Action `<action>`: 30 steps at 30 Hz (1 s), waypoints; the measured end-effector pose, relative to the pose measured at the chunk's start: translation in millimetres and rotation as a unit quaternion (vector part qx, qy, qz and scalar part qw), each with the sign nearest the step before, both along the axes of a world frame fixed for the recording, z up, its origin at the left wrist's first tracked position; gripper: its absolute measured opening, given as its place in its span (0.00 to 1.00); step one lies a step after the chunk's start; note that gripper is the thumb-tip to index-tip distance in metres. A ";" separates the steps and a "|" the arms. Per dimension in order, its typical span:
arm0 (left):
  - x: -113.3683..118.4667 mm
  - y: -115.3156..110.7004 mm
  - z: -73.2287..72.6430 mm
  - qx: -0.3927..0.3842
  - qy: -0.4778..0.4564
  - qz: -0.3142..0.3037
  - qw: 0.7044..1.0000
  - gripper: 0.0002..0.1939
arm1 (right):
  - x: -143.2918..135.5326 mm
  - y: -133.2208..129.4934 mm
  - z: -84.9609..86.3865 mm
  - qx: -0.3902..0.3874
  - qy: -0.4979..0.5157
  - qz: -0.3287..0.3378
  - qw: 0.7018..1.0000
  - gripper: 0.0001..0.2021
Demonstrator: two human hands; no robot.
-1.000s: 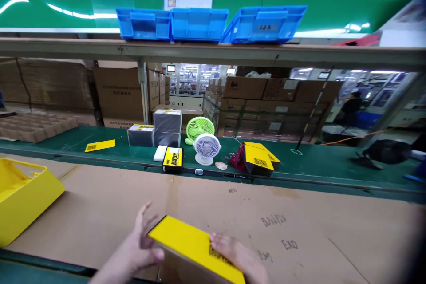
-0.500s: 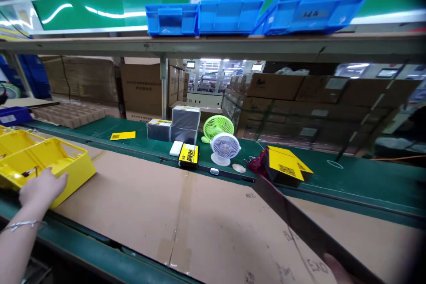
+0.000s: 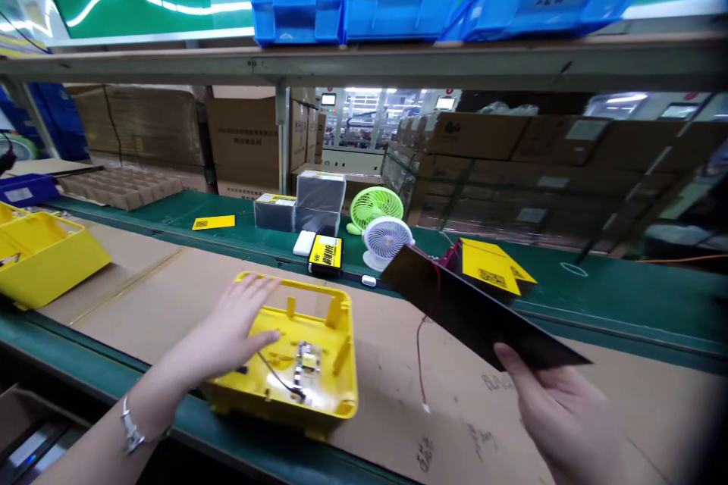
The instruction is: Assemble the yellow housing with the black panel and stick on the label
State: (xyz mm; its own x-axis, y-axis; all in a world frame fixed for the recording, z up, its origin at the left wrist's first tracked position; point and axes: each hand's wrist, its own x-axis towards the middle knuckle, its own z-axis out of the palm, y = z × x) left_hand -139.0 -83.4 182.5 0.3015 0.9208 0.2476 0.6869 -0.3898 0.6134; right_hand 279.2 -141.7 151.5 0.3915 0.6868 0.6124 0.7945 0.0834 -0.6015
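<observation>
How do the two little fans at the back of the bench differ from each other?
The green fan is lime-coloured and stands further back; the white fan is pale and stands in front, partly covering the green one's lower right. The white fan's base shows on the green belt, while the green fan's base is mostly hidden. Both are small, round, caged desk fans standing upright and facing the camera.

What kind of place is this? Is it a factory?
Most likely a factory assembly line. A long green conveyor belt runs past the bench, stacked cardboard cartons fill the back, blue parts bins sit on the shelf, and the left hand rests on a yellow plastic housing with wires inside.
</observation>
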 end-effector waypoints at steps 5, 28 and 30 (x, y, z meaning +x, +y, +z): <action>13.9 51.9 -10.5 -0.122 -0.090 -0.042 0.988 0.39 | -30.7 15.4 26.0 -0.079 0.122 0.143 0.979 0.19; 104.0 65.8 -45.5 0.000 -0.268 -0.057 0.962 0.14 | -45.8 78.9 43.7 -0.347 -0.115 0.191 0.911 0.11; 105.5 61.1 -42.5 0.016 -0.238 -0.040 0.970 0.13 | -48.5 75.3 43.9 -0.290 -0.150 0.169 0.930 0.13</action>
